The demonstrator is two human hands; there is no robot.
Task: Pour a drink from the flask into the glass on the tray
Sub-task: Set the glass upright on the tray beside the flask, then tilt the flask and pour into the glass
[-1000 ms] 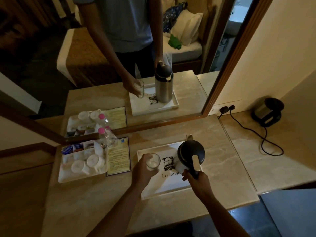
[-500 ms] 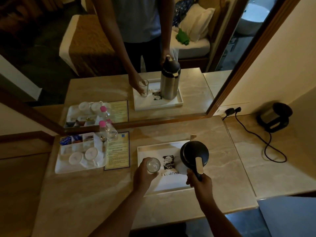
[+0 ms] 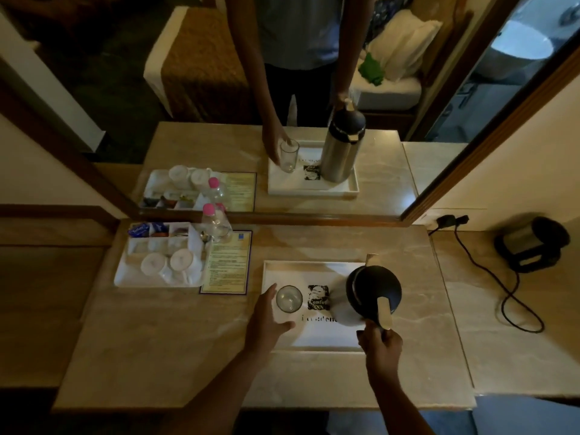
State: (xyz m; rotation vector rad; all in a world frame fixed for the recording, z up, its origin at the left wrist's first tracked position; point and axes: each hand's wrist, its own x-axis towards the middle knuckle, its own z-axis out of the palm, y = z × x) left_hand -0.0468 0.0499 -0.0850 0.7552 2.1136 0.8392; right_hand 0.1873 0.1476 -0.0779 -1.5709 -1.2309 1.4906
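A clear empty glass (image 3: 289, 298) stands upright on the left part of the white tray (image 3: 317, 338). My left hand (image 3: 266, 318) rests just left of the glass, fingers spread beside its rim and thumb apart below it, not closed around it. The steel flask (image 3: 373, 291) with its black lid stands upright on the tray's right part. My right hand (image 3: 380, 342) is closed on the flask's handle at the near side. The mirror behind repeats the scene.
A white tray of cups and sachets (image 3: 158, 262) sits at the left, with a pink-capped water bottle (image 3: 216, 224) and a printed card (image 3: 227, 265) beside it. A black kettle (image 3: 531, 243) and its cord (image 3: 505, 296) lie on the right. The counter's front edge is near.
My left hand has loosened from around the glass and now lies open beside it. The right hand stays on the flask handle. The view has tilted down and closer.
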